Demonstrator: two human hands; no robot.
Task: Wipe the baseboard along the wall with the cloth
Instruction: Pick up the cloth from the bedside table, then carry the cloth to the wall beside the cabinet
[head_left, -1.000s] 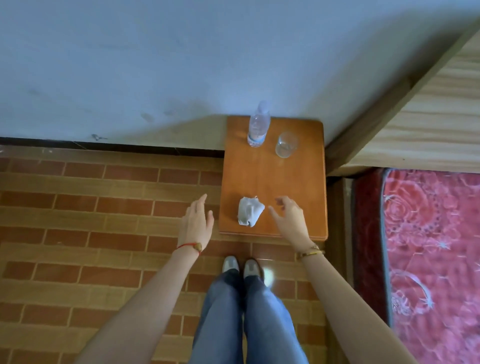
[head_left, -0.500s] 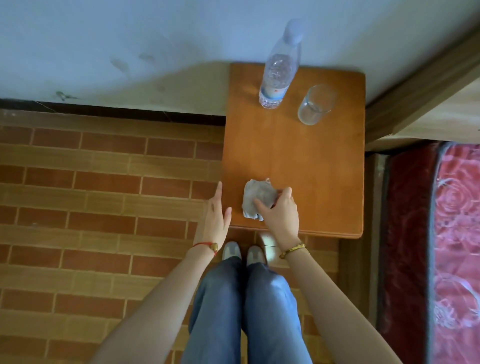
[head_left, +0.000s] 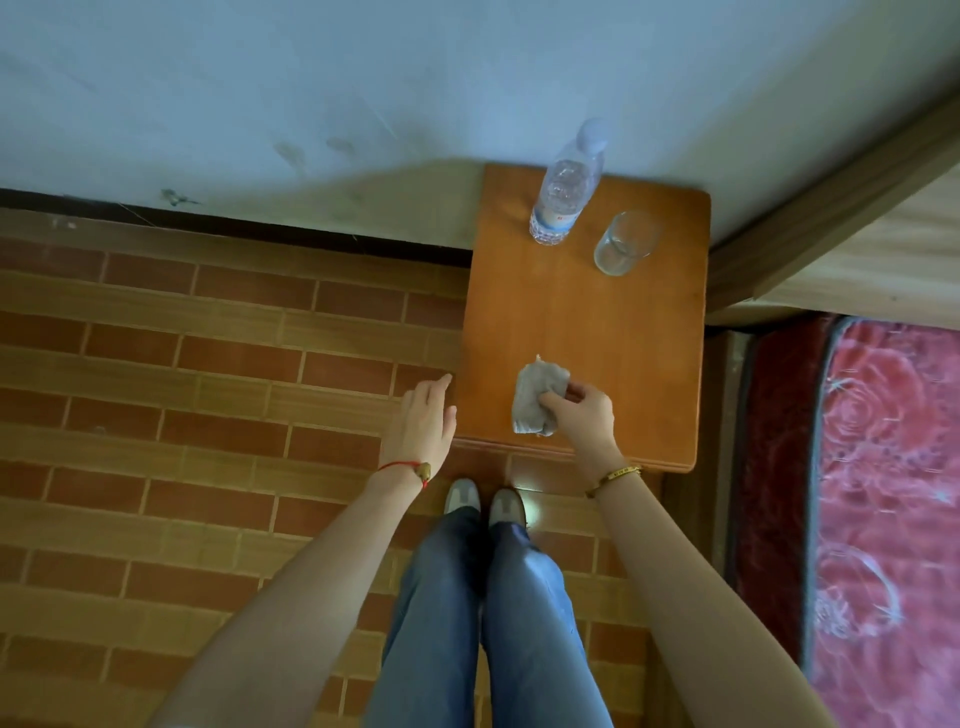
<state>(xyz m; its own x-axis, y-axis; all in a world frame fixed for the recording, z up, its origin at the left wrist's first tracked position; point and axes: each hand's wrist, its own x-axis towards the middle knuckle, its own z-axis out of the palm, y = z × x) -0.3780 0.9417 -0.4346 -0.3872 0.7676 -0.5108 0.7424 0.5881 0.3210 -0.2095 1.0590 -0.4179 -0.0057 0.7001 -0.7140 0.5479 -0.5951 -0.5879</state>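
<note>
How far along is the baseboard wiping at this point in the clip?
Barely begun. Done: the right hand has its grip on the crumpled cloth, which lies on the small wooden table. In hand: picking the cloth up; the left hand is open beside the table's edge. Left: all the wiping; the dark baseboard along the wall is untouched.

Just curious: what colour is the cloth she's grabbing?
Light grey, crumpled cloth gripped by the right hand; the head view shows it.

Home bedroom: mattress (head_left: 883, 519), wooden bedside table (head_left: 597, 332), brick-pattern floor (head_left: 208, 415).
</note>
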